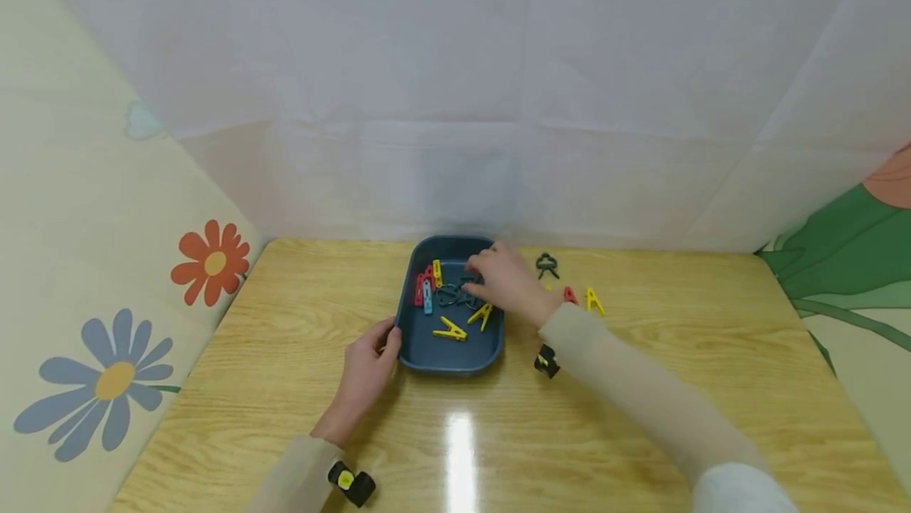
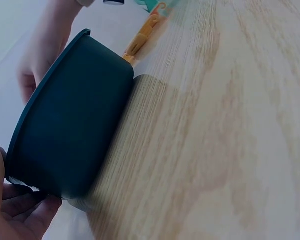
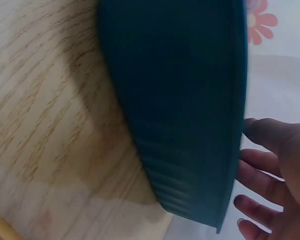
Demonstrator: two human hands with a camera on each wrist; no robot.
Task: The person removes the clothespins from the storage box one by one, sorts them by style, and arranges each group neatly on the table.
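Starting with the head view, what lies before the person?

A dark blue tray [image 1: 427,355] on a wooden table [image 1: 299,299], its long axis running from 6 o'clock, nearest the person, to 12. The left hand [image 1: 372,353] grips its rim at 8 o'clock. The right hand [image 1: 514,280] hangs over the rim at 2 o'clock, finger and thumb apart above some dark clips [image 1: 448,295]; whether it holds one, I cannot tell.

How far along is the work?

Partway, I would judge. Inside lie two red pegs [image 1: 419,290], a blue peg [image 1: 428,298], three yellow pegs [image 1: 451,332] and the dark clips. Outside, another dark clip [image 1: 547,265] lies toward 2 o'clock, with a loose red peg [image 1: 570,296] and a loose yellow peg [image 1: 594,302] toward 3.

Which way do they point?

The blue peg runs 12 to 6. The lowest yellow one aims its nose near 4 o'clock, legs spread toward 10.

And the left wrist view?

The tray's outer wall slants from 12 o'clock down to 8, where the left hand's fingers curl at a corner. Its contents are hidden.

The right wrist?

The tray's side runs 12 to 5; at 4 o'clock the right hand meets the rim, fingertips partly hidden.
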